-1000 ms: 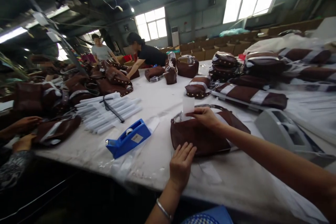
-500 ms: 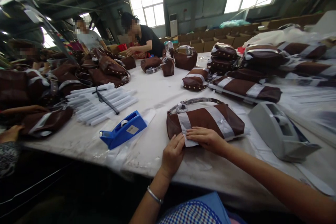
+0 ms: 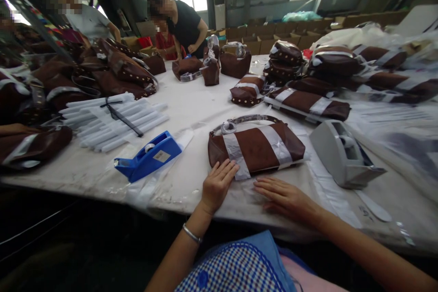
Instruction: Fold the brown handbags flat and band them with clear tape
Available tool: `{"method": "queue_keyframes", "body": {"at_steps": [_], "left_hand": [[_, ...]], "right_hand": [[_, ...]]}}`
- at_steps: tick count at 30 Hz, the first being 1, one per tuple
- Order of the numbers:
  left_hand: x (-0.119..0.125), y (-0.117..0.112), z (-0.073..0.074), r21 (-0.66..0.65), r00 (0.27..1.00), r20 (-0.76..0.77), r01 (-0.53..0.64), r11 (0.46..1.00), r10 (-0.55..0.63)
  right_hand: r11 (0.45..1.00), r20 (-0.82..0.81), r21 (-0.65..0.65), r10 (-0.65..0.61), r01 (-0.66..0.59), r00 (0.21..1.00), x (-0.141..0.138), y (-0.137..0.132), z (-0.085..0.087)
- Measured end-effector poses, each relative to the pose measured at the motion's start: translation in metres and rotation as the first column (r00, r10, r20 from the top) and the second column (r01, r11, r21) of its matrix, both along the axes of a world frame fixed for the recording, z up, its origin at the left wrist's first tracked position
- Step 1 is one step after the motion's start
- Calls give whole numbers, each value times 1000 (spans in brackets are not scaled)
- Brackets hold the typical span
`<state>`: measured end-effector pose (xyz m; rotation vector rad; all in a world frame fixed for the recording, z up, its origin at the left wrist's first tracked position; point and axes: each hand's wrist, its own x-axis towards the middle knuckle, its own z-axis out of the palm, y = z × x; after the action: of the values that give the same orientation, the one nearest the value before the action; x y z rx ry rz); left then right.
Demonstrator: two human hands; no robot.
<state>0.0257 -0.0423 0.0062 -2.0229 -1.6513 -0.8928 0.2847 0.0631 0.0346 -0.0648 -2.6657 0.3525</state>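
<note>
A brown handbag (image 3: 255,148) lies flat on the white table (image 3: 198,109) in front of me, with two clear plastic strips wrapped across it and a wrapped handle at its top. My left hand (image 3: 217,185) rests open at the bag's lower left corner, fingertips touching the left strip. My right hand (image 3: 285,198) lies flat and open on the table just below the bag, on a clear film sheet (image 3: 253,191). Neither hand holds anything.
A blue tape dispenser (image 3: 147,160) sits left of the bag, a grey one (image 3: 342,153) to its right. White rolled tubes (image 3: 112,121) lie further left. Several wrapped brown bags (image 3: 308,105) are piled at the back and sides. Other people stand at the far end (image 3: 181,18).
My right hand pressed a strip down over the bag, then slid off onto the table below it. My left hand stayed at the bag's lower left. The view tilted downward.
</note>
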Motion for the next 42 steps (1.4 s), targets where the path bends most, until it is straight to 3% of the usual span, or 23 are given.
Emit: {"method": "queue_keyframes", "body": {"at_steps": [5,11,21,26,33,35,38,42], "left_hand": [[0,-1,1,-9,1000,-13,-3,1000,3],[1,-1,4,6,1000,-29,-12,1000,12],[0,-2,3,22,999,-44,-3,1000,4],[-1,-3,-2,9,995,-96,9,1000,-8],[0,-9,2,-49,971,-238,-16,999,4],[1,-8,2,-35,973,-232,-12,999,3],[1,-6,2,-15,986,-167,4,1000,-7],[0,-4,5,-31,1000,-26,9,999,-10]], "right_hand": [[997,60,41,-63,60,996,-5,-4,-13],[993,-71,114,43,-34,997,-31,-2,-20],[990,-87,108,96,-86,992,-26,-28,-20],[991,-103,99,96,-86,990,-24,-30,-6],[986,-261,161,87,-45,962,-51,9,32],[994,-273,108,42,-13,961,-62,20,36],[995,-242,-100,0,-25,970,-74,30,34],[912,-199,-395,31,-109,980,-76,32,34]]}}
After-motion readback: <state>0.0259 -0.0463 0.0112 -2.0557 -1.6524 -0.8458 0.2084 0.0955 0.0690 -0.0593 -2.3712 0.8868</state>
